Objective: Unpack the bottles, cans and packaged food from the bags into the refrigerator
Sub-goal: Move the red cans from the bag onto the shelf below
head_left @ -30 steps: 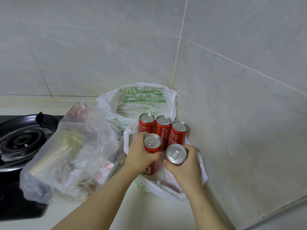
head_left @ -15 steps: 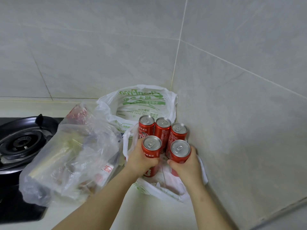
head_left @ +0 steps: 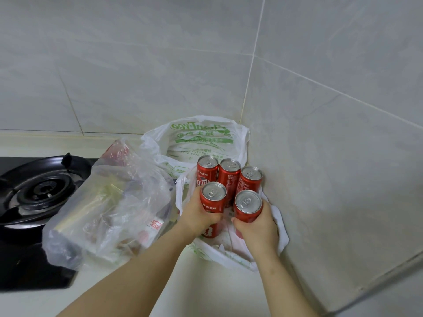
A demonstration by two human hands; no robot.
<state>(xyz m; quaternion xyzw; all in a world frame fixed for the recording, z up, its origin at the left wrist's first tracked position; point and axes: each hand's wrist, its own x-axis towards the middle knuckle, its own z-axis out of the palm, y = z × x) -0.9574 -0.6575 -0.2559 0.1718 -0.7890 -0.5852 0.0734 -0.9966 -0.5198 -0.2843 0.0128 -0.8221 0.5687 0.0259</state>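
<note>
Bearing bags (head_left: 201, 138) and stove (head_left: 39, 191), counter (head_left: 206, 291) abuts tiles (head_left: 137, 65).

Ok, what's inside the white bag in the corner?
In the white bag: three red cans at the back, a front-left can gripped by the left hand, a front-right can gripped by the right hand. Whatever lies beneath cans and hands is covered.

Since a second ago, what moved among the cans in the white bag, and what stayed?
The right hand moved the right can up and back, closer to the three rear cans, beside the left can held by the left hand. Nothing was newly taken or let go: both hands keep gripping their cans. The left can, rear cans, white bag and clear bag stayed.
</note>
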